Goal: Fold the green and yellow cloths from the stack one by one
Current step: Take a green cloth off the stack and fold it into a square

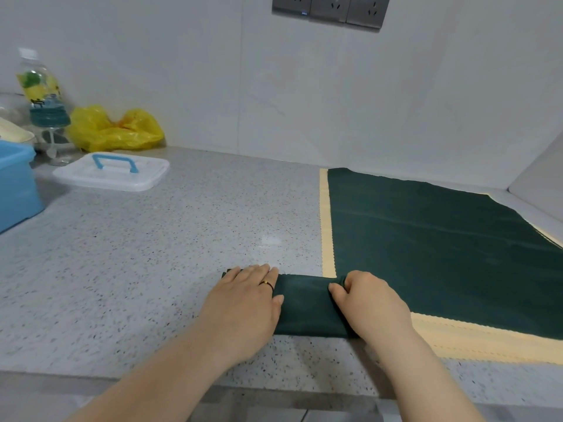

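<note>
A folded dark green cloth (307, 309) lies on the speckled counter (152, 269) near the front edge. My left hand (246, 303) lies flat on its left end, fingers straight, a ring on one finger. My right hand (368, 303) grips the cloth's right end with curled fingers. To the right lies the stack (441, 254) of flat cloths, a dark green one on top, with pale yellow edges (327, 226) showing at its left and front.
At the back left are a white lid with a blue handle (112, 172), a blue tub (15, 187), a yellow plastic bag (112, 129) and a drink bottle (42, 92). The wall carries sockets (332, 9). A side wall (539, 172) closes the right corner.
</note>
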